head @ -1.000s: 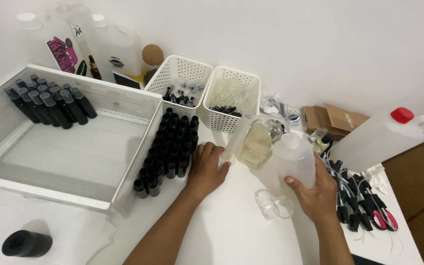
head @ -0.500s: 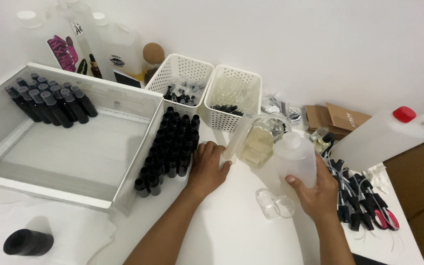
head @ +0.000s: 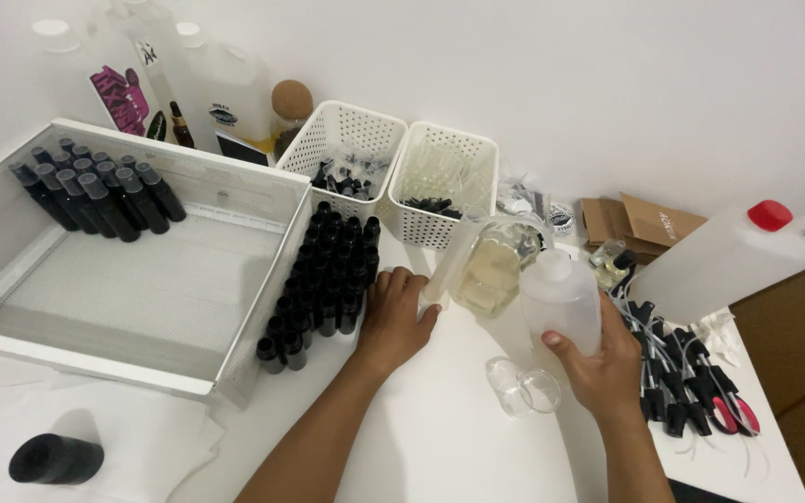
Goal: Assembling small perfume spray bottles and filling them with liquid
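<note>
My right hand (head: pixel 600 365) grips a translucent white plastic bottle (head: pixel 561 298), held upright just above the table. Touching that bottle on its left is a clear glass jug (head: pixel 488 270) with pale yellow liquid in it. My left hand (head: pixel 395 317) lies palm down on the white table, its fingers against the edge of a block of several small black bottles (head: pixel 323 275), its thumb near the jug's base. I see nothing in that hand. A small clear glass cup (head: pixel 524 387) lies on the table between my wrists.
A white tray (head: pixel 263 307) at the left holds more black bottles (head: pixel 95 191). Behind stand two white mesh baskets (head: pixel 351 140) (head: pixel 449 149), jugs and a large red-capped container (head: pixel 729 256). Black spray pumps (head: pixel 677 382) lie at the right, a black roll (head: pixel 56 458) at the near left.
</note>
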